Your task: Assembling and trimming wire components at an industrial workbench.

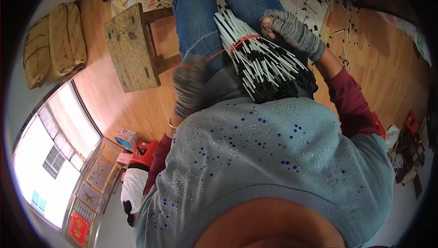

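Lap [198, 13] is supporting the stick bundle [267, 64]; 1 red tie [242, 41] is girdling it. Left hand [189, 86] (blurred) is grasping the tie's tail, likely for tension. Right hand [288, 28] is hovering alongside, fingers curled; can't tell if gripping.

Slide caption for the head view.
Grey-gloved left hand holds a thin red cord wrapped around bundled black-ended white sticks; grey-gloved right hand alongside.
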`<state>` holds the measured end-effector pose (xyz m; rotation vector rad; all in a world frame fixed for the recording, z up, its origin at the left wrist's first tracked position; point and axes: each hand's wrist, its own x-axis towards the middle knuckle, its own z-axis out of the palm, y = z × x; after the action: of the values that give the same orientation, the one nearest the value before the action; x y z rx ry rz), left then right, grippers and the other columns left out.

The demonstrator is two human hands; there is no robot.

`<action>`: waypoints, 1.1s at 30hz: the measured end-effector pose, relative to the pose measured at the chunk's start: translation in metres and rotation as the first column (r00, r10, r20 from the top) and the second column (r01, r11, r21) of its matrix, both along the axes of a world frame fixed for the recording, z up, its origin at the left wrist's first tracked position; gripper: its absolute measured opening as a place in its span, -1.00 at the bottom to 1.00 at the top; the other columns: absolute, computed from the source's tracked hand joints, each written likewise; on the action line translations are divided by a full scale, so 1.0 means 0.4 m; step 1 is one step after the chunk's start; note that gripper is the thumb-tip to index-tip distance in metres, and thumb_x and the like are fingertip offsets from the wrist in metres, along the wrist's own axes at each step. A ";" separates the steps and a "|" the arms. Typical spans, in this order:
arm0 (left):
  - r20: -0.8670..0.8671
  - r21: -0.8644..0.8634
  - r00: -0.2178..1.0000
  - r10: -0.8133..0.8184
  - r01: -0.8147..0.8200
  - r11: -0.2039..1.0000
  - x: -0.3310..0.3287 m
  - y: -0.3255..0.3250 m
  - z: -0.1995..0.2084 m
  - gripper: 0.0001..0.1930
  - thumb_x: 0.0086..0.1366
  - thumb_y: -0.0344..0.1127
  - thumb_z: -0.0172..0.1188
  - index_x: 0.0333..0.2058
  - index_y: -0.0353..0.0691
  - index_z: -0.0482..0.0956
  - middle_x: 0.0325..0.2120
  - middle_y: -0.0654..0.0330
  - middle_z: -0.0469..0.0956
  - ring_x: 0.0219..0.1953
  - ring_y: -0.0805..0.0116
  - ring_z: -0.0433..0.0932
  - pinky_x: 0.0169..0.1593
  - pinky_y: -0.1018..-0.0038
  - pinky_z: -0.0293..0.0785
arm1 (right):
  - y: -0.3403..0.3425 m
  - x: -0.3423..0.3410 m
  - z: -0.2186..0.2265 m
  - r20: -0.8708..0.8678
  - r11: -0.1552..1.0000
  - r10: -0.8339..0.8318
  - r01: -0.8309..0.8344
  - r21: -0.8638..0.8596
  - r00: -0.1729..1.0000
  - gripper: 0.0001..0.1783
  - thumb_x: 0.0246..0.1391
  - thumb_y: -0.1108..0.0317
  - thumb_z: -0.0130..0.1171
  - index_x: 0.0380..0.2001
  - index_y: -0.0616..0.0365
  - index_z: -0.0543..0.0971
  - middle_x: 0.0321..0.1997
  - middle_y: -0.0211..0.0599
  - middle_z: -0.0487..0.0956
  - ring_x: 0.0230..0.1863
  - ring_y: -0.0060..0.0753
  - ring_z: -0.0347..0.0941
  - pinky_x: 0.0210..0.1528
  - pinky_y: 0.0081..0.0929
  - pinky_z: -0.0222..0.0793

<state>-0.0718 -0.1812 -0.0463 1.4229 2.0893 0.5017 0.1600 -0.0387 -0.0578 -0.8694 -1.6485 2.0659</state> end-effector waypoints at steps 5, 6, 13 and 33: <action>0.977 0.012 0.196 0.084 -0.443 0.897 -0.055 0.165 0.056 -0.82 0.17 -0.26 -0.18 -0.47 -0.20 0.35 -0.62 0.25 0.33 -0.62 0.52 0.29 -0.60 0.66 0.17 | -0.045 -0.006 -0.016 -0.010 0.991 -0.133 0.133 0.017 0.991 -0.69 0.04 0.19 -0.20 -0.62 0.17 0.33 -0.69 -0.55 0.25 -0.60 -0.73 0.12 -0.51 -0.76 0.09; 0.969 -0.097 0.133 0.206 -0.564 0.820 -0.045 0.184 0.077 -0.81 0.18 -0.24 -0.18 -0.46 -0.20 0.33 -0.61 0.25 0.31 -0.62 0.53 0.27 -0.60 0.68 0.16 | -0.047 -0.004 -0.017 -0.007 0.986 -0.167 0.167 0.021 0.986 -0.70 0.04 0.20 -0.20 -0.61 0.18 0.34 -0.69 -0.55 0.26 -0.60 -0.73 0.13 -0.50 -0.75 0.10; 0.651 0.247 0.741 0.165 -0.412 0.877 -0.177 0.005 0.173 -0.81 0.10 -0.28 -0.05 -0.42 -0.31 0.38 -0.50 0.14 0.40 -0.45 0.31 0.43 -0.48 0.51 0.36 | -0.044 0.008 -0.025 0.022 0.981 -0.192 0.192 0.003 0.981 -0.71 0.04 0.22 -0.20 -0.61 0.19 0.32 -0.68 -0.53 0.26 -0.60 -0.71 0.13 -0.50 -0.73 0.11; 0.745 0.087 0.664 -0.059 -0.010 0.996 0.085 0.162 -0.002 -0.78 0.12 -0.40 -0.11 -0.28 -0.24 0.46 -0.41 0.21 0.47 -0.40 0.60 0.39 -0.30 0.69 0.31 | -0.037 -0.022 -0.004 0.056 0.981 -0.196 0.195 0.019 0.979 -0.71 0.05 0.21 -0.22 -0.62 0.16 0.31 -0.69 -0.51 0.26 -0.60 -0.71 0.14 -0.48 -0.75 0.10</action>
<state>-0.0378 -0.1164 -0.0470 1.0134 1.3720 0.9844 0.1510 -0.0534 -0.0594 -1.0503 -1.5365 1.9109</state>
